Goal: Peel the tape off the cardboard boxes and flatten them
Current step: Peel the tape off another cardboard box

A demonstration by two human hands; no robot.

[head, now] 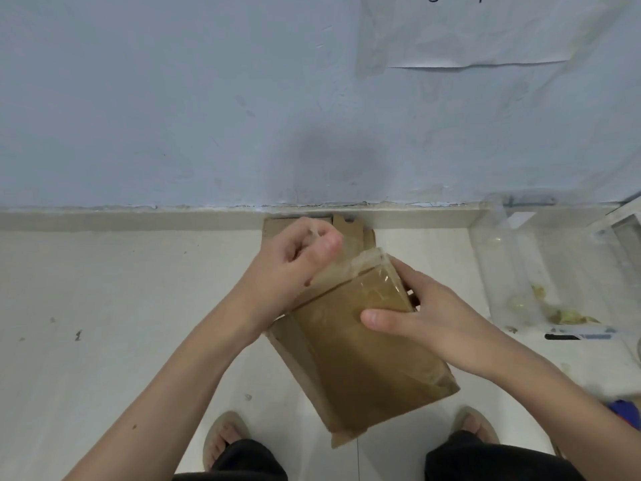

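Right now we stand over the floor (104,289) with a cardboard box (364,355) held in the air between our two hands, above our sandalled feet. Our right hand (426,321) is clamped on the box, thumb pressed flat across its broad brown face and the other fingers wrapped around the far right edge. Our left hand (298,262) is curled closed at the box's upper left corner, pinching the loose end of a clear strip of tape (350,269) that runs across the top end of the box.

What matters for the coming pull is how the box lies. Its long axis runs from the lower right, near our right knee, up toward the wall (208,98), tilted a little to the left, and the taped end is the upper one. The tape crosses that end from left to right, so the free end sits on the left, right in our left hand, while the part that is stuck down lies toward our right hand. We judge the left hand should pull up and away to the left while the right holds the box against it.

Behind the box, a flat piece of cardboard (350,227) lies on the floor at the foot of the wall. To the right stands a clear plastic container (510,265).
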